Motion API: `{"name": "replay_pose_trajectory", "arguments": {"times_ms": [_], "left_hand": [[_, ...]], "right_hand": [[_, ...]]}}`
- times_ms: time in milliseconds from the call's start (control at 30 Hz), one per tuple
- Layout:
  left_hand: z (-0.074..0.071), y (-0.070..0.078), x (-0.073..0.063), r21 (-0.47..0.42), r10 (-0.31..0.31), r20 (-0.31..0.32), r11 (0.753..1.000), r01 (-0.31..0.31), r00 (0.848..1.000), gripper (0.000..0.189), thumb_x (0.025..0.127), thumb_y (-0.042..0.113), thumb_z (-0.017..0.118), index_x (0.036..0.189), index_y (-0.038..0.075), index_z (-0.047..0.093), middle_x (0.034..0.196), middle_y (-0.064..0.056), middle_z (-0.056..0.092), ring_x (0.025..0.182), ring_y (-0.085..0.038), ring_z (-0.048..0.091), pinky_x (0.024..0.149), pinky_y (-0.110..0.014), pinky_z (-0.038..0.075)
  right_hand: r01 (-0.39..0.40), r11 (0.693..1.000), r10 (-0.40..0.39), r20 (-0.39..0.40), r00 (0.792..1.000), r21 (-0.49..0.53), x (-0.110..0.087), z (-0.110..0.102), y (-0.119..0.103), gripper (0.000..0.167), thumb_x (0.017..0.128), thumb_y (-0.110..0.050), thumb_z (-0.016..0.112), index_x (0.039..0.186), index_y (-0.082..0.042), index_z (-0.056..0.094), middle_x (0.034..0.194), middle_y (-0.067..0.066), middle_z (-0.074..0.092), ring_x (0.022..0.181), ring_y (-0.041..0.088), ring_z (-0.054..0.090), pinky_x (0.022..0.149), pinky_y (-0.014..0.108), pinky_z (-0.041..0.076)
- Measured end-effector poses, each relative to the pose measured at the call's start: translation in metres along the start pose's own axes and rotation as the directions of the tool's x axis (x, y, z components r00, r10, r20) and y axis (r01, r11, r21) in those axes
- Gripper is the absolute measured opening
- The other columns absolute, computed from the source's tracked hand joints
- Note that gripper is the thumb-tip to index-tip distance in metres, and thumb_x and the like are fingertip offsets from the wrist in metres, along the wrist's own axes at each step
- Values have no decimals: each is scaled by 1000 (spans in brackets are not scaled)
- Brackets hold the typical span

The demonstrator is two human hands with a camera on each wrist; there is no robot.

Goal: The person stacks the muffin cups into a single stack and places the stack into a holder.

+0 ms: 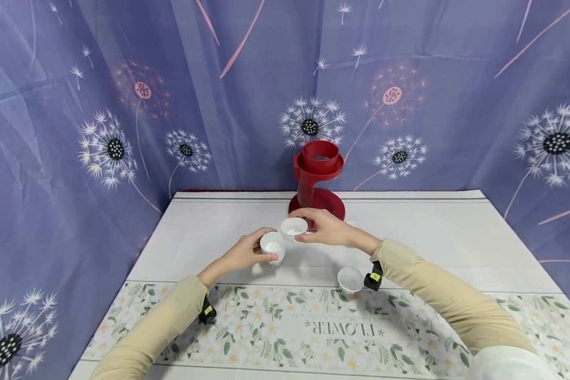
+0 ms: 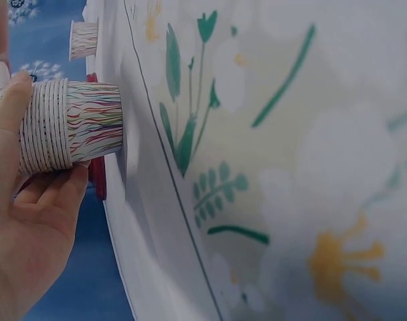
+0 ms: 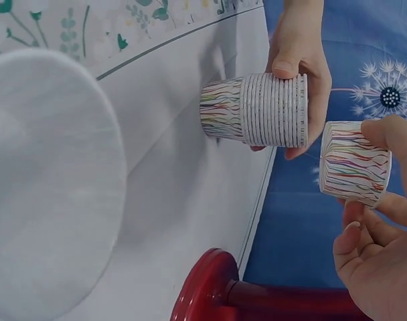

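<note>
My left hand [image 1: 242, 252] grips a stack of nested paper cups [image 2: 69, 124], white with wavy coloured lines on the lowest one. The stack stands upright close over the white part of the table. Right beside it, slightly higher, my right hand [image 1: 330, 228] pinches a single paper cup [image 3: 354, 164] of the same pattern between thumb and fingers. This cup is apart from the stack, with its mouth facing up in the head view. Another paper cup [image 1: 350, 279] stands on the table below my right wrist.
A red stand [image 1: 319, 166] with a ring-shaped top and round base is at the back, behind my right hand. One more white cup [image 1: 354, 225] shows partly behind my right forearm. The table [image 1: 209, 221] has a floral band, and a blue curtain [image 1: 247, 105] hangs behind it.
</note>
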State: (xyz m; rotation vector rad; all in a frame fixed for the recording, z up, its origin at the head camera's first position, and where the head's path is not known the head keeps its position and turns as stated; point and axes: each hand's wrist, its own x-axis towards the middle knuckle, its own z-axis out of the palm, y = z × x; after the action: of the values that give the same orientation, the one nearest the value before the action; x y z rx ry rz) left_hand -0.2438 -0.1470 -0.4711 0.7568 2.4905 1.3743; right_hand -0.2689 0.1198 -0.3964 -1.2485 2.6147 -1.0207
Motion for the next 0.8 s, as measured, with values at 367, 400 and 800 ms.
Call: {"name": "replay_pose_trajectory", "arguments": {"times_ms": [367,400,800], "left_hand": [[-1,-2,-2,-5,25,6,1000,-24,1000,68,83,35,76,139,10,48,123,-16,63,111,-26,64,88,-27,56],[-1,-2,-3,-8,24,8,1000,-24,1000,67,83,34,76,138,10,48,123,-16,63,110,-26,64,88,-27,56],[-1,-4,-2,-59,11,20,998,-10,1000,68,85,25,76,142,7,43,128,-15,60,116,-27,62,89,-24,55]], "right_hand": [[46,999,-48,89,995,26,12,10,-5,55,86,-22,73,135,-4,53,126,9,60,89,22,56,78,41,54],[52,998,-55,97,994,27,13,12,-6,55,87,-21,73,135,-4,53,128,9,59,90,21,56,80,43,54],[111,993,-114,118,986,34,24,22,-16,55,88,-17,71,137,-2,50,129,11,59,85,18,57,80,40,56]]}}
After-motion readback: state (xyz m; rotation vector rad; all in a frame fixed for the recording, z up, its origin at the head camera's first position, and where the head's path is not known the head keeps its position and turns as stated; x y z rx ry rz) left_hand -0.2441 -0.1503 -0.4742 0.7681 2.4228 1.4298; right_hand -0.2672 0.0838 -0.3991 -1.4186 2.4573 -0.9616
